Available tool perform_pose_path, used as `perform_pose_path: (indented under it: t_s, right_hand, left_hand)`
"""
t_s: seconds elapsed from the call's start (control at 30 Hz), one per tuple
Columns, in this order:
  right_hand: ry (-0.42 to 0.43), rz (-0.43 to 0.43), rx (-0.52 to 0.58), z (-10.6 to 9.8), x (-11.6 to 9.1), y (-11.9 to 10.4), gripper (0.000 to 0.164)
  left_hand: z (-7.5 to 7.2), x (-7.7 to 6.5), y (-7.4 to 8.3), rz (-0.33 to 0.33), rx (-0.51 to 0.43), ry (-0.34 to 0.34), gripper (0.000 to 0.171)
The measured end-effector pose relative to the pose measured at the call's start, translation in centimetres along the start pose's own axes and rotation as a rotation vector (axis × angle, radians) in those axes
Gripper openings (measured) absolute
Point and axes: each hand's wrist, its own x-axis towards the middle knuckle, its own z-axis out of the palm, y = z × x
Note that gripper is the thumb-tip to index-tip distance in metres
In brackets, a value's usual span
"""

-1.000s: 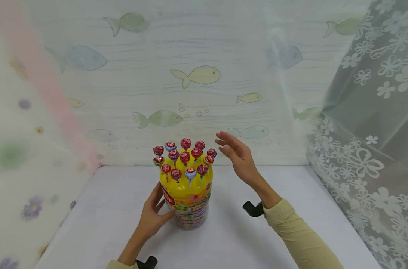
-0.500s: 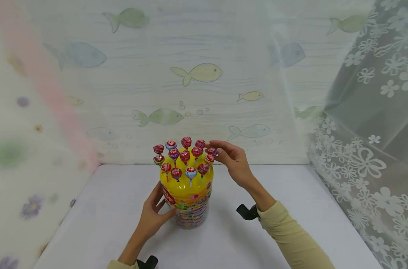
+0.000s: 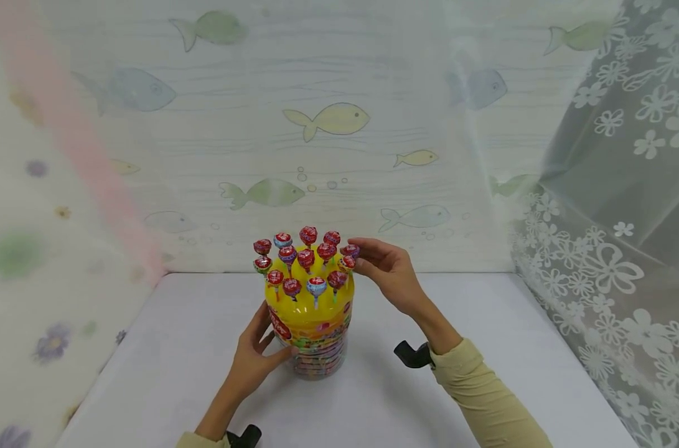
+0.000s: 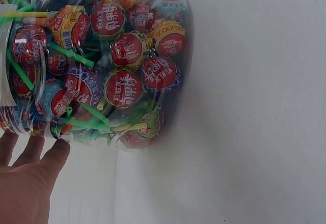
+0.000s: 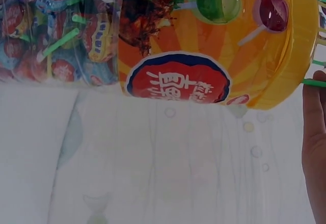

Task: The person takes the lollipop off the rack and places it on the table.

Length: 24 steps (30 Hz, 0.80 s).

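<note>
A clear plastic jar (image 3: pixel 318 361) with a yellow lid (image 3: pixel 300 311) stands upright, filled with wrapped lollipops (image 4: pixel 122 89). More lollipops (image 3: pixel 306 260) stick up from the lid. My left hand (image 3: pixel 249 364) holds the jar's left side, thumb in front and fingers round toward the back. At the lid's right rim, my right hand (image 3: pixel 392 274) pinches a purple-red lollipop (image 3: pixel 350 251) between thumb and fingers. The right wrist view shows its green stick (image 5: pixel 315 82) at the fingertips, beside the lid; whether the stick is still in the lid is hard to tell.
The jar stands on a white table (image 3: pixel 457 386). Behind it hangs a pale curtain (image 3: pixel 339 74) with drawn fish. A flowered sheet (image 3: pixel 53 280) borders the left side, and sheer white-flowered fabric (image 3: pixel 613 274) the right.
The right hand has moved left from open air to the lid's right rim and taken hold of a lollipop there. The left hand stays on the jar.
</note>
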Motion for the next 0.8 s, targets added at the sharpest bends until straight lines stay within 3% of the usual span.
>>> perform_pose_path:
  t_s: [0.43, 0.8]
  right_hand:
    - [0.082, 0.034, -0.124, 0.25, 0.50, -0.08, 0.029]
    - [0.113, -0.046, -0.116, -0.04, 0.96, -0.65, 0.027]
  left_hand:
    - [-0.03, -0.07, -0.15, -0.011, 0.004, -0.003, 0.103]
    - [-0.13, -0.08, -0.35, -0.007, 0.008, -0.007, 0.102]
